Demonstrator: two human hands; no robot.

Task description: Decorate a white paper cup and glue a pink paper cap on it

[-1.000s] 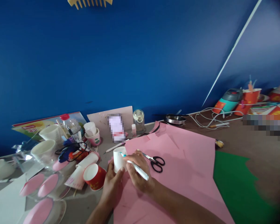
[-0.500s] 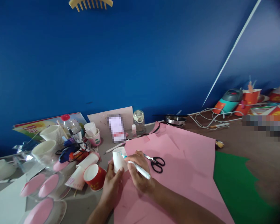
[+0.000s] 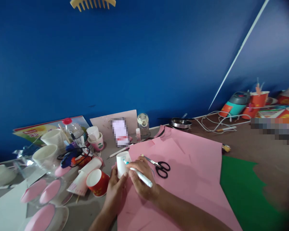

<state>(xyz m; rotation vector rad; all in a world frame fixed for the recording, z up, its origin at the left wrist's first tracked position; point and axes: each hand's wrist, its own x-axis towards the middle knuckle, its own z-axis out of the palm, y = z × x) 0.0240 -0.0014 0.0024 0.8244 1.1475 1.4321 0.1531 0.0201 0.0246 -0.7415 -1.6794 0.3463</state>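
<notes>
A white paper cup (image 3: 121, 165) stands at the left edge of the pink paper (image 3: 183, 179), its lower part wrapped by the fingers and thumb of my left hand (image 3: 118, 184). My right hand (image 3: 144, 179) grips a white marker (image 3: 142, 178) with a light blue tip. The tip meets the side of the cup near its upper part, where a small blue mark shows. Just beyond my right hand lie black-handled scissors (image 3: 162, 168) on the pink paper. To the left of my left hand is a red paper cup (image 3: 98, 183), tilted with its mouth up.
Several white cups (image 3: 45, 156), a bottle with a red cap (image 3: 71, 128) and pink cones (image 3: 42, 218) crowd the left side. A phone (image 3: 120, 131) leans at the back beside a glass jar (image 3: 143, 123). Green paper (image 3: 243, 189) and white cables (image 3: 207, 125) lie right.
The marker and my right hand have shifted slightly left, its tip moving along the cup's side. My left hand keeps hold of the white cup in about the same place.
</notes>
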